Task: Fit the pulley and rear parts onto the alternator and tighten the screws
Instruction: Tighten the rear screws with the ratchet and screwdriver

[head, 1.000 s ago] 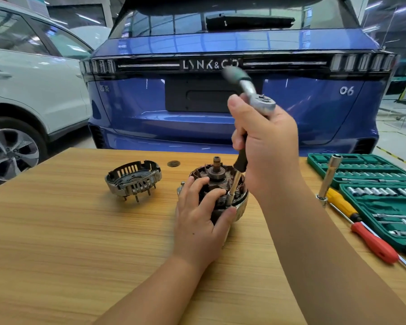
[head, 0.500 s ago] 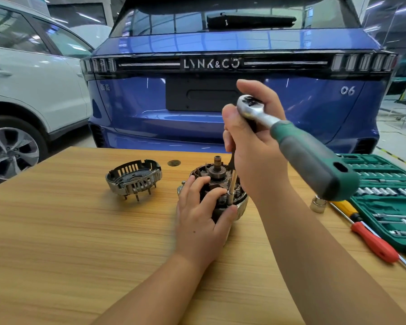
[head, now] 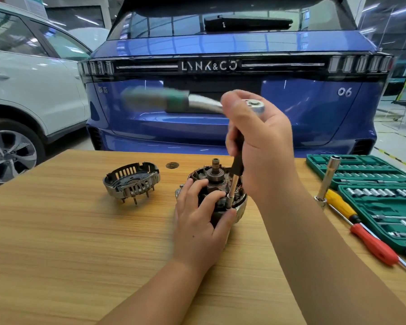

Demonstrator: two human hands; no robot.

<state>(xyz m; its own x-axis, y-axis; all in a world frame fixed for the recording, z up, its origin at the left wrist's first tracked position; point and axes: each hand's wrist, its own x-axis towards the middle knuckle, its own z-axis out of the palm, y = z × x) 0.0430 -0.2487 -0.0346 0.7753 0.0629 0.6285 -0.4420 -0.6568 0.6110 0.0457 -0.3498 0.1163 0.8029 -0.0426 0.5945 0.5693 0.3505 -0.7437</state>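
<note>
Steel ratchet (head: 253, 106) head gripped by right hand (head: 265, 146) (handle blurred), left hand (head: 198, 221) fingers curled round alternator (head: 220, 193).

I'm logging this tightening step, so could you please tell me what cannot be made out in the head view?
- Ratchet handle: motion-blurred.
- Screw under the socket extension: hidden by its tip and the left hand.
- Alternator front: covered by that hand.
- Right hand covers the ratchet's neck.
- Socket set: cut off at the right edge.

One head-worn wide-angle view looks forward and down, close over the wooden table (head: 56, 231), toward a blue car (head: 220, 125).
</note>
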